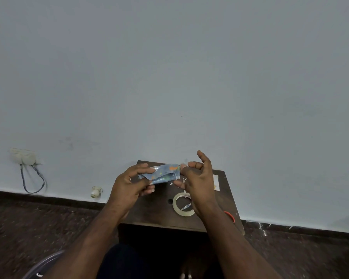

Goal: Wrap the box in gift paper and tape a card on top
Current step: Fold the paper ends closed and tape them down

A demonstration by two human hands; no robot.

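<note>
Both hands hold paper-wrapped box (161, 174) above brown surface (155, 214): left hand (129, 185) grips 9 o'clock end, right hand (197, 178) pinches 3 o'clock end (index finger raised). Tape roll (183, 204) on surface at 5 o'clock of box.

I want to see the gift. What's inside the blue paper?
Only the blue paper shows, wrapped around something held between the left hand and the right hand above the table. Whatever is inside is fully covered.

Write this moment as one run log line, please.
left hand: holds box | right hand: pinches box end | box: paper-wrapped, above table | tape roll: on table | card: not yet on box
</note>
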